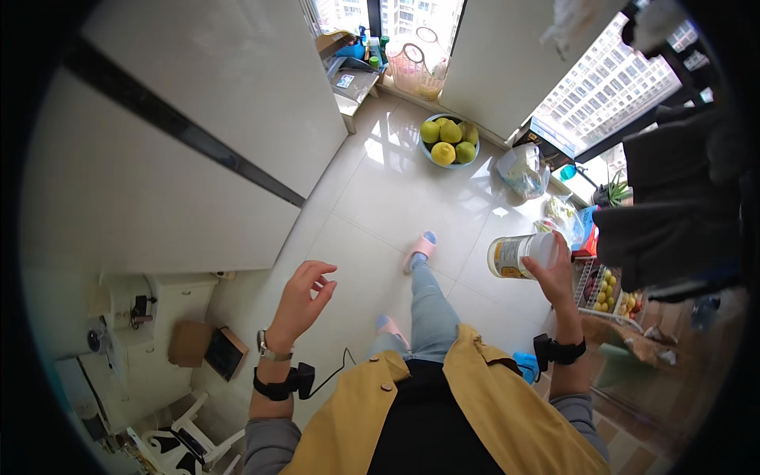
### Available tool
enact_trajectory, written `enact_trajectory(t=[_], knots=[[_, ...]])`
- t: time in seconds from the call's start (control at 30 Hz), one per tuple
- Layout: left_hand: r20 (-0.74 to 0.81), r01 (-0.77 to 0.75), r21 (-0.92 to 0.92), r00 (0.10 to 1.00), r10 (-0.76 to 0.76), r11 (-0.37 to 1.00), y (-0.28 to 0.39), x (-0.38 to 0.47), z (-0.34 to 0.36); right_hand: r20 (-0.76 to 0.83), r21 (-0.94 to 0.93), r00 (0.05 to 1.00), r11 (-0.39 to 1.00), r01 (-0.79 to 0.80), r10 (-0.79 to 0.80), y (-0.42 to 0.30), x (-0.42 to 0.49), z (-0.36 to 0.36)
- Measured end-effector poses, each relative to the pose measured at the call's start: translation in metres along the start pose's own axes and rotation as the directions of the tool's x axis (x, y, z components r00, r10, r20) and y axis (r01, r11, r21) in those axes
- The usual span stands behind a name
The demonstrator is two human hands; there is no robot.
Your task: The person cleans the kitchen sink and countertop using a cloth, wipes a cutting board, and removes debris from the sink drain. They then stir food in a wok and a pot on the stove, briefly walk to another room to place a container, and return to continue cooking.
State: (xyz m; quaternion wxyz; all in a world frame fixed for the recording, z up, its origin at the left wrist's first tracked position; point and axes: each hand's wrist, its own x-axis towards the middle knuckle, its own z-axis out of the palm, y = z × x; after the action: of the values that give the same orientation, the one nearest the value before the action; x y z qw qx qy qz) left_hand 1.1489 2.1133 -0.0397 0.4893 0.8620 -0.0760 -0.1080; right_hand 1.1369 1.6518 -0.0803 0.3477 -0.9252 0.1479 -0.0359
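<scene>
My right hand [555, 270] grips a clear jar [515, 256] by its white lid end; the jar lies on its side in the air and bears a printed label. Left of my body, my left hand [306, 300] hangs in the air with nothing in it, its fingers curled and thumb apart from them. Below the hands, one foot in a pink slipper [420, 252] stands forward on the pale tiled floor [368, 219]. Farther ahead, a light blue basin [449, 165] holds several green and yellow pomelo-like fruits [450, 132].
White cabinet doors [208, 148] rise at the left. A pink basket [409, 71] stands by the window. Along the right are a plastic bag [525, 172], a potted plant [617, 191], a white wire rack [585, 285] of fruit and dark hanging clothes [671, 208]. A white chair [196, 436] stands lower left.
</scene>
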Motion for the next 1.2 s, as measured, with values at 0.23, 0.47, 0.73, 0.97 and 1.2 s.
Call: enact_trajectory(t=[0.23, 0.47, 0.73, 0.97, 1.2], knots=[[-0.118, 0.247, -0.025, 0.961, -0.249, 0.969, -0.044, 0.174, -0.028, 0.024, -0.104, 0.997, 0.992, 0.076, -0.074, -0.026, 0.237, 0.094], [0.054, 0.343, -0.085, 0.939, -0.340, 0.935, -0.082, 0.330, -0.054, -0.116, -0.039, 0.990, 0.997, 0.072, -0.076, -0.068, 0.454, 0.178], [0.216, 0.392, -0.125, 0.907, -0.361, 0.912, -0.096, 0.514, -0.070, -0.264, -0.092, 0.963, 0.995, 0.040, -0.063, -0.077, 0.604, 0.253], [0.252, 0.483, -0.081, 0.856, -0.451, 0.872, -0.120, 0.625, -0.046, -0.328, -0.131, 0.933, 0.985, 0.112, -0.150, -0.068, 0.729, 0.336], [0.303, 0.575, -0.152, 0.801, -0.516, 0.804, -0.122, 0.682, -0.020, -0.227, -0.060, 0.973, 0.998, 0.016, -0.030, -0.030, 0.841, 0.421]])
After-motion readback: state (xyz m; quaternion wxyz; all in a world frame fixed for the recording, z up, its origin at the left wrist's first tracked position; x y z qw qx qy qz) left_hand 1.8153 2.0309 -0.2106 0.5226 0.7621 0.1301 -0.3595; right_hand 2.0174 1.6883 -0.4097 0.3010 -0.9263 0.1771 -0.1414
